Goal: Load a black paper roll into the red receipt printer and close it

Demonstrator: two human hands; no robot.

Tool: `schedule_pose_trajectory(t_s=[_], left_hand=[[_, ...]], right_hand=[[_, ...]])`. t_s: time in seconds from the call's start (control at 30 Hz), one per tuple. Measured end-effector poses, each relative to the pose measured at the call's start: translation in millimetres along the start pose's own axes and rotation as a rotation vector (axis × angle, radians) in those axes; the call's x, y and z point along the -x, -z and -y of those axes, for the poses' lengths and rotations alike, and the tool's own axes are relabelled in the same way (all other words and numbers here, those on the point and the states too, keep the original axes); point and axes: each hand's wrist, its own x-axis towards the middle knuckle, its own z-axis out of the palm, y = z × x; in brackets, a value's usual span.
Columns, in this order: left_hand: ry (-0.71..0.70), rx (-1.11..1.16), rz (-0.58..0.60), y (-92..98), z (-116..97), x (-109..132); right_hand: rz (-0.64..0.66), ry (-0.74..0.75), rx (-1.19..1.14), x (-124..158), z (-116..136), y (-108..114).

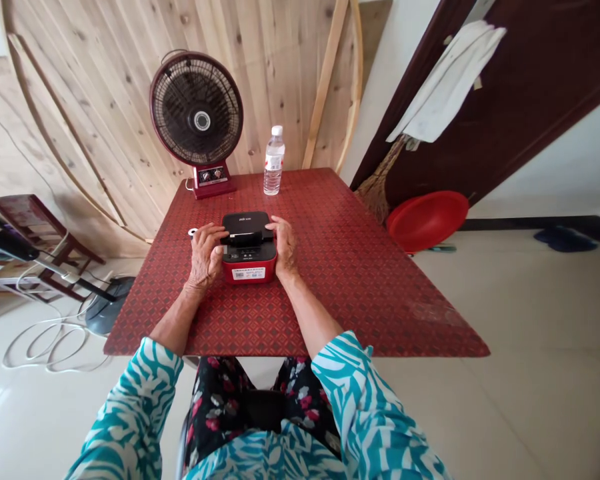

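Note:
A small boxy device [250, 255], black on top with a red lower body, stands on the table between my hands. Its front carries a white printed label, and a black flap or lid [245, 219] lies at the back of its top. My left hand [207, 252] holds the left side, its fingers curled over the upper edge. On the opposite side, my right hand [284, 243] presses against the device with fingertips at the lid's corner. Beyond my left fingers is a small white round object [193, 232], partly hidden.
A dark red fan [197, 110] and a water bottle [273, 163] stand at the back of the patterned red table [360, 287]. Left of the table are a wooden chair [40, 227] and loose white cable [55, 343]. A red basin [427, 220] leans at the right.

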Motion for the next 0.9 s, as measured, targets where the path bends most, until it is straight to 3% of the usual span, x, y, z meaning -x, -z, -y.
schedule_pose_trajectory(t_s=[0.27,0.47,0.53,0.63,0.73,0.9], left_hand=[[0.09,-0.057,-0.019,1.3,-4,-1],[0.092,0.059,-0.016,4.4,-4,2],[0.182,0.159,-0.08,6.9,-3,2],[0.441,0.365,-0.151,11.4,1,-2],[0.595,0.505,-0.049,15.9,4,-8],[0.66,0.611,0.134,18.6,1,-13]], right_hand=[[-0.008,0.017,0.034,4,-6,2],[0.014,0.002,0.005,5,-5,2],[0.013,-0.026,-0.021,6,-8,2],[-0.003,-0.104,-0.08,7,-14,-1],[-0.019,-0.191,-0.114,5,-22,-4],[-0.017,-0.232,-0.093,2,-27,-4]])
